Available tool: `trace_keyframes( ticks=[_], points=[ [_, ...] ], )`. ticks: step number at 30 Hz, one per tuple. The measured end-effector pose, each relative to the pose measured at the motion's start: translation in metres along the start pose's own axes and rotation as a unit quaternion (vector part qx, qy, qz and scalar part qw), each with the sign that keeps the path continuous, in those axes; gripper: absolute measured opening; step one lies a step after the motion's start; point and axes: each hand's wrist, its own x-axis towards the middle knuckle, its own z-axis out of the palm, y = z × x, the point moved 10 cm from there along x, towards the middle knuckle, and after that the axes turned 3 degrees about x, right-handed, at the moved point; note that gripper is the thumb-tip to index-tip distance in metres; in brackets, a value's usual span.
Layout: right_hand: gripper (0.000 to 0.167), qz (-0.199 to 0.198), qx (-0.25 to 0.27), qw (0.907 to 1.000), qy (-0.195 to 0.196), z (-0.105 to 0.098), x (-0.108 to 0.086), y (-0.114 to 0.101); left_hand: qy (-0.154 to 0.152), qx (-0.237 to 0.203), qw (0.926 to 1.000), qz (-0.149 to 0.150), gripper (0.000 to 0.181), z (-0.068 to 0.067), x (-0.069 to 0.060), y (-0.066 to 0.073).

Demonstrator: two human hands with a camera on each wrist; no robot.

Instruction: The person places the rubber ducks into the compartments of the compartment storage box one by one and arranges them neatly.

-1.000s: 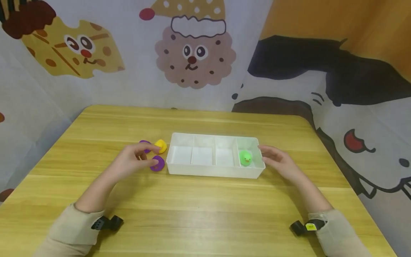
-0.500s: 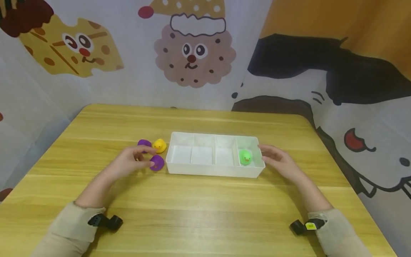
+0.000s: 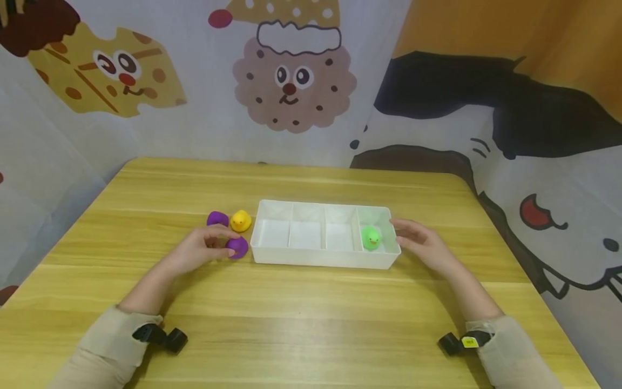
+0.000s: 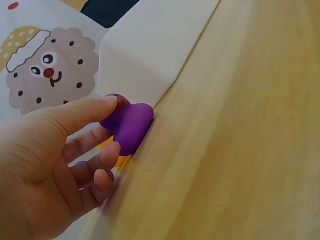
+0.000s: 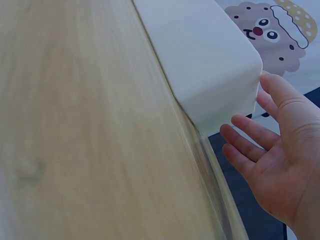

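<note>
Left of the white divided box (image 3: 320, 258), my left hand (image 3: 194, 251) has thumb and fingertips around the nearer purple duck (image 3: 237, 247), which rests on the table. In the left wrist view the thumb lies against one side of this purple duck (image 4: 132, 130), and the fingers curl beside it. A yellow duck (image 3: 241, 221) and another purple toy (image 3: 217, 218) sit just behind. My right hand (image 3: 427, 246) has its fingers loosely bent at the box's right end; in the right wrist view the thumb tip meets the box (image 5: 215, 60).
A green duck (image 3: 371, 237) sits in the rightmost of the box's compartments. The wooden table (image 3: 301, 313) extends in front of the box, and a printed cloth (image 3: 194, 135) hangs behind it.
My left hand has drawn back from beside the yellow duck and lowered toward the nearer purple duck, its fingers now closed around it. The right hand stays at the box's end.
</note>
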Motion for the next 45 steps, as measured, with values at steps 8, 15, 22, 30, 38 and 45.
trace_keyframes(
  ticks=[8, 15, 22, 30, 38, 45],
  points=[
    [0.044, -0.002, 0.000, 1.0000, -0.001, 0.000, 0.000, -0.001, 0.003, -0.008, 1.0000, -0.002, 0.030, 0.001, -0.001, -0.004],
    [0.044, -0.001, -0.009, 1.0000, -0.001, 0.000, -0.002, 0.000, 0.008, -0.001, 1.0000, -0.003, 0.030, -0.001, 0.000, -0.003],
    [0.044, 0.005, -0.007, 1.0000, 0.000, 0.000, -0.002, 0.001, 0.023, 0.010, 0.9997, 0.007, 0.032, -0.009, -0.001, 0.006],
    [0.044, 0.009, -0.008, 0.9999, 0.003, -0.001, -0.002, 0.002, 0.047, 0.022, 0.9983, 0.029, 0.033, -0.019, -0.004, 0.020],
    [0.044, 0.006, -0.005, 1.0000, 0.004, 0.000, -0.001, 0.002, 0.065, 0.011, 0.9955, 0.069, 0.028, -0.027, -0.007, 0.041],
    [0.044, 0.000, -0.002, 1.0000, 0.003, 0.000, 0.000, 0.001, 0.067, 0.009, 0.9944, 0.081, 0.027, -0.023, -0.005, 0.058]
  ],
)
